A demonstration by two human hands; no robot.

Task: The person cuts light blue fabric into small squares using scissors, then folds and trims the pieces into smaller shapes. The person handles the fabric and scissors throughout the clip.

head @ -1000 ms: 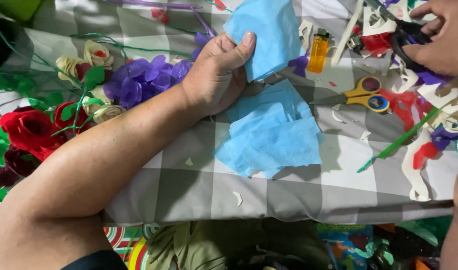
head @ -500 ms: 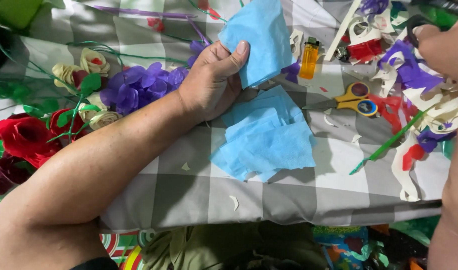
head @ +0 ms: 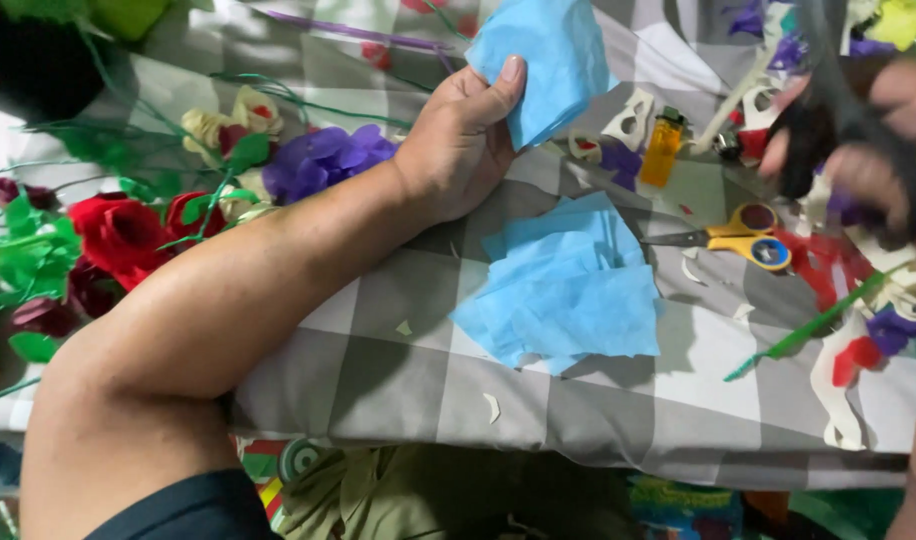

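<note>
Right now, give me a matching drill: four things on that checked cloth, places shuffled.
1 blue paper sheet
2 blue paper pile
3 yellow-handled scissors
4 orange lighter

a flat on the cloth, mid-table
b pinched in the left hand
c lying right of the pile
d beyond the pile, right of the held sheet

Pairs: 1-b, 2-a, 3-c, 4-d

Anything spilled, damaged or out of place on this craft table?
Nothing damaged. Small pale paper scraps litter the checked cloth, ordinary cutting waste. The left hand holds blue tissue paper; the blurred right hand holds dark scissors. Yellow scissors lie beside a blue tissue pile.
</note>
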